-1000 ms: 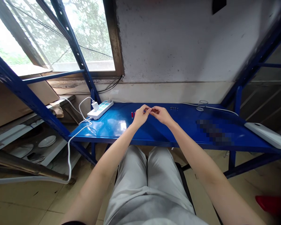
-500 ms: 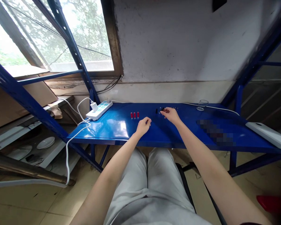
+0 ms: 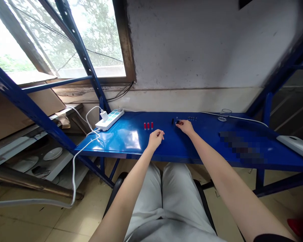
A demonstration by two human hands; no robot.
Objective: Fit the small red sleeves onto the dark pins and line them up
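Note:
My right hand point(image 3: 186, 127) is over the blue table point(image 3: 121, 143), its fingertips closed on a small dark piece point(image 3: 178, 122) that they partly cover. Just left of it a black cylinder point(image 3: 172, 121) stands upright, and a tiny clear piece point(image 3: 177, 118) lies close by. My left hand point(image 3: 156, 138) is held near the table's front, fingers curled together; whether anything is between them I cannot make out. Nearest to that hand, three red cylinders point(image 3: 148, 126) with pale lower ends form a short row.
Several tiny clear pieces point(image 3: 192, 118) lie behind my right hand. A clear glass point(image 3: 224, 115) stands at the back right. A power strip point(image 3: 109, 119) with a white plug sits at the left end. A blurred dark object point(image 3: 242, 148) and a white device point(image 3: 296, 148) are on the right.
The view has shifted slightly, so the scene sits a little further right and lower. My right hand has lowered a little with the dark piece; the left fingers remain curled.

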